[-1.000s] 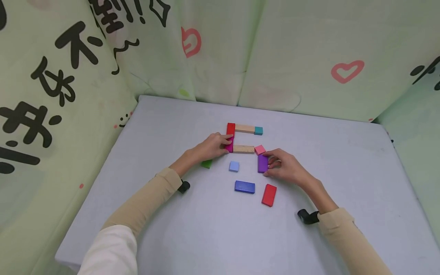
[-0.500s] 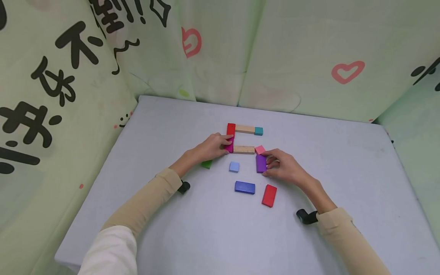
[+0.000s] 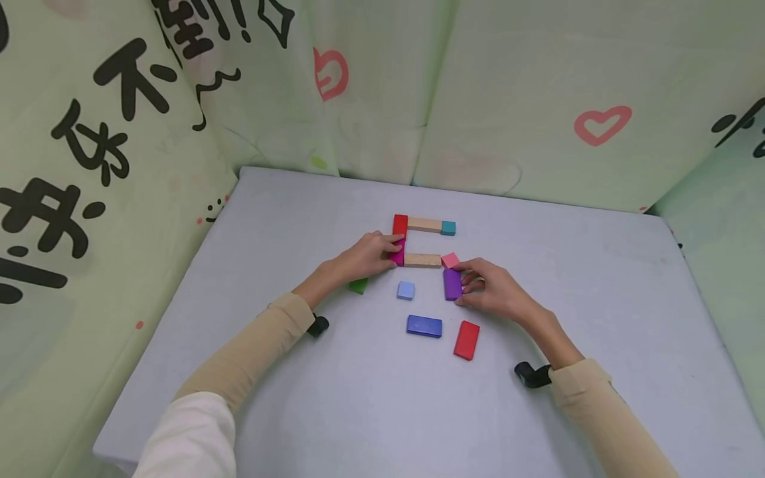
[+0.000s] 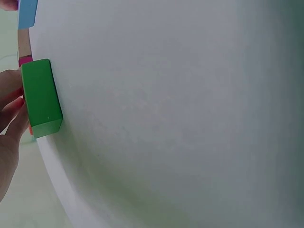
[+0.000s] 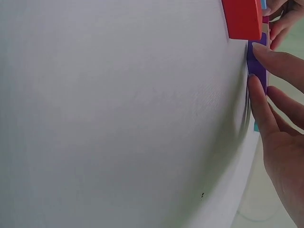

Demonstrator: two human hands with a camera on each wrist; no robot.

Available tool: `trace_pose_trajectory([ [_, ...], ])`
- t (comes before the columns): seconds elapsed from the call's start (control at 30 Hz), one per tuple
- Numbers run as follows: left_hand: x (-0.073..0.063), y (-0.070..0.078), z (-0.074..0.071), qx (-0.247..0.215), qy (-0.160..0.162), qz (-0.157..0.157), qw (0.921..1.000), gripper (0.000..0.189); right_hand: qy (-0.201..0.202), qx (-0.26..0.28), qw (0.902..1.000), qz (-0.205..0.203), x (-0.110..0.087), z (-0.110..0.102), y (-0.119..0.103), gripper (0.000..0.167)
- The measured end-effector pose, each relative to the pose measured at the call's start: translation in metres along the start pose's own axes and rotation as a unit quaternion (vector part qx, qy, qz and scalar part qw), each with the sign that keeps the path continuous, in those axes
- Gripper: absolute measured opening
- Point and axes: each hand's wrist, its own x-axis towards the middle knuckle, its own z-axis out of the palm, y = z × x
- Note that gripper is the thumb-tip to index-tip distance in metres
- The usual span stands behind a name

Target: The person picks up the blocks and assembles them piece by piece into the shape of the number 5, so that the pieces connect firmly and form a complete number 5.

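My left hand [image 3: 369, 255] pinches a magenta block [image 3: 401, 256] at its left side, its fingers hiding part of it. That block lines up below an upright-lying red block [image 3: 400, 224]. A natural wood block [image 3: 422, 261] runs right from the magenta one to a turned pink cube [image 3: 450, 260]. Between thumb and fingers my right hand [image 3: 497, 289] holds a purple block [image 3: 452, 285], its upper end right at the pink cube. In the right wrist view, thumb and fingertip lie on the purple block [image 5: 257, 69]. Another wood block [image 3: 424, 225] leads from the red block to a teal cube [image 3: 448, 228].
Closer to me lie a light blue cube [image 3: 406, 290], a blue block [image 3: 424, 326] and a second red block [image 3: 467, 340]. A green block [image 4: 42, 92] sits near the left wrist, partly hidden in the head view. Printed curtains stand around the white table [image 3: 335, 418].
The right hand has slid the purple block slightly left, under the pink cube. The left hand stays in place on the magenta block.
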Motion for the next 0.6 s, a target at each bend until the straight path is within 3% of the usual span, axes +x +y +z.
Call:
trace_pose_trajectory([
  [0.6,-0.0014,-0.0013,0.0048,0.004,0.011,0.007,0.9999,0.047,-0.005,0.012,0.9999,-0.004,0.0001,-0.0020,0.0056,0.066],
])
